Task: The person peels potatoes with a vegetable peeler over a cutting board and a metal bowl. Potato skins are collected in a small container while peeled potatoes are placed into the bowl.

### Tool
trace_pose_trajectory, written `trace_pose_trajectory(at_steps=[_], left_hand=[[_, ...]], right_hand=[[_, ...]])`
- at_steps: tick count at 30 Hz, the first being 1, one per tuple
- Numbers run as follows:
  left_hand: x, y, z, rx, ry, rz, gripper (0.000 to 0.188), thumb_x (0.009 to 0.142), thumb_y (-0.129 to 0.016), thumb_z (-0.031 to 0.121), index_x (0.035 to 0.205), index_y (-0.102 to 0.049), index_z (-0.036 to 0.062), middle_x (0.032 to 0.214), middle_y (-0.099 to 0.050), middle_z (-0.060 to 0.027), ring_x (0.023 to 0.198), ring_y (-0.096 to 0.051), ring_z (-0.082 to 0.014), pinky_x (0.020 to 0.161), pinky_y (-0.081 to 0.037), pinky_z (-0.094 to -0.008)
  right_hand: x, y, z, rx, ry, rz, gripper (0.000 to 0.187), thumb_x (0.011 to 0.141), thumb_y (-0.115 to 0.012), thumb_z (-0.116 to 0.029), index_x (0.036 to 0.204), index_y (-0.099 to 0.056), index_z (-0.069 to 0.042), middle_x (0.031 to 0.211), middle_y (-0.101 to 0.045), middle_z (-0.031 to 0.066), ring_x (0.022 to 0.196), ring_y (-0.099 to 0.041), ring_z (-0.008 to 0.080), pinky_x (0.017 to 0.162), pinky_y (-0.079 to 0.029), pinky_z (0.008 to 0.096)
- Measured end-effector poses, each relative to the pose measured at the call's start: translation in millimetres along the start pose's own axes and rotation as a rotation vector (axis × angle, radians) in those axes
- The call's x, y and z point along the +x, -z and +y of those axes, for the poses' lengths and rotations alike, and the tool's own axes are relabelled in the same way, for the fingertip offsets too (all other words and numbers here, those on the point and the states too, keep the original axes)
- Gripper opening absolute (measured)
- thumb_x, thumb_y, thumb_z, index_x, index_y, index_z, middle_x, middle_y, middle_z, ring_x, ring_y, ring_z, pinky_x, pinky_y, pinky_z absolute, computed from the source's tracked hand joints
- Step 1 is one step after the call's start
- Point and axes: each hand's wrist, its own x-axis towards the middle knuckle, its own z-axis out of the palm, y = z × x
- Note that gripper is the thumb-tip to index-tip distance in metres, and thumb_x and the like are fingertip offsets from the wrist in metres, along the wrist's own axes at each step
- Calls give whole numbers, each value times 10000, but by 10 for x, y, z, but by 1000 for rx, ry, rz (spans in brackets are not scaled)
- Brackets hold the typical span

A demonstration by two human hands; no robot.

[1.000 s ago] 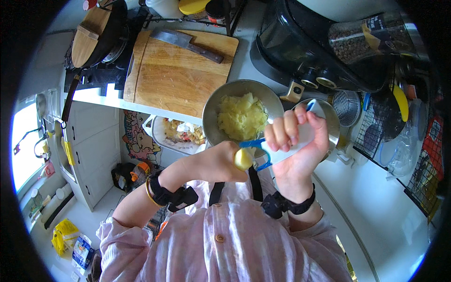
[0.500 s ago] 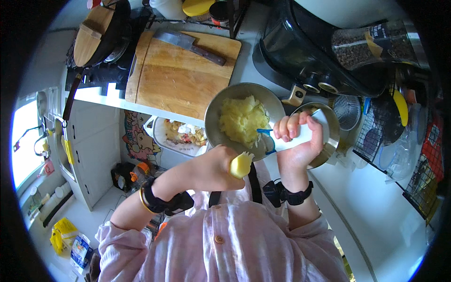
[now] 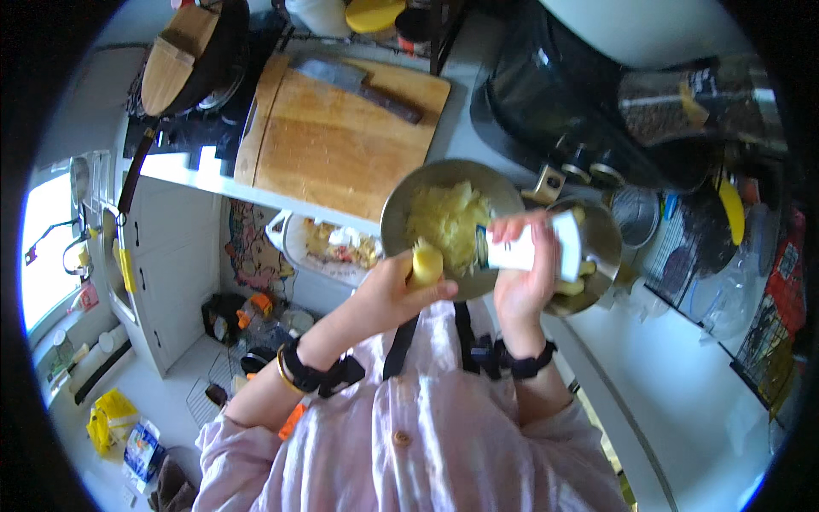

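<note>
My left hand (image 3: pixel 384 299) is closed around a peeled pale-yellow potato (image 3: pixel 427 265), its ragged cut end showing above the fingers. In my right hand (image 3: pixel 525 294) is a white flat handheld slicer (image 3: pixel 515 255) with a blue-edged end. It is tilted over the right part of a metal bowl (image 3: pixel 395 203). Inside that bowl lies a heap of pale-yellow potato slices (image 3: pixel 444 218). The potato is at the bowl's near rim, apart from the slicer. Partly hidden behind my right hand, a second metal bowl (image 3: pixel 604 256) holds peeled yellow pieces (image 3: pixel 570 288).
Beyond the bowls lies a wooden cutting board (image 3: pixel 341 141) with a cleaver (image 3: pixel 358 88) on it. A black appliance (image 3: pixel 546 102) stands at the far right. Below the counter edge, a white bin (image 3: pixel 294 243) holds scraps. A pan (image 3: pixel 223 60) sits on the stove at the far left.
My left hand has turned, so the potato now points upward at the bowl's near rim. The slicer has turned in my right hand, showing more of its white face. The view has shifted slightly.
</note>
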Motion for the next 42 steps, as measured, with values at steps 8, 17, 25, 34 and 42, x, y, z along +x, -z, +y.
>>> trace_pose_trajectory(at_steps=[8, 17, 25, 34, 42], left_hand=[[-136, 6, -206, -361, -69, -59, 401, 1086, -629, 207, 1402, -478, 12, 1068, -660, -22, 957, -611, -84, 782, -492, -243], [-267, 423, -533, -521, -6, 300, 324, 1066, -668, 232, 1269, -550, 9, 1093, -682, -34, 930, -619, -89, 824, -492, -232], [-357, 952, -1052, -486, 104, 335, 372, 1081, -629, 383, 1103, -668, 14, 903, -672, 12, 796, -586, -59, 697, -466, -223], [-746, 2009, -1541, -541, 188, 332, 358, 1107, -579, 344, 1231, -654, 16, 1056, -720, -60, 825, -599, -84, 759, -487, -243], [-668, 2378, -1638, -502, 187, 186, 382, 1099, -592, 337, 1281, -629, 3, 1101, -707, -61, 849, -571, -77, 798, -471, -244]], right_hand=[[20, 135, -101, 227, -243, 140, 258, 1029, -612, -291, 1199, -607, -97, 966, -578, 56, 983, -577, 224, 1132, -434, 518], [-64, -47, -229, 12, -214, 48, 573, 937, -576, -137, 1480, -464, 6, 1417, -573, 210, 1412, -491, 353, 1278, -269, 515], [-376, -856, -110, -129, -10, -71, 548, 885, -653, 70, 1400, -517, -58, 1589, -461, 231, 1532, -378, 396, 1256, -314, 528], [-121, -1568, 1677, -1443, 627, -535, 482, 901, -684, 2, 1361, -671, -139, 1484, -532, 149, 1514, -385, 380, 1245, -370, 562], [-66, -1443, 2203, -1530, 525, -263, 611, 849, -628, 80, 1438, -600, -84, 1471, -526, 154, 1352, -540, 366, 1069, -537, 468]])
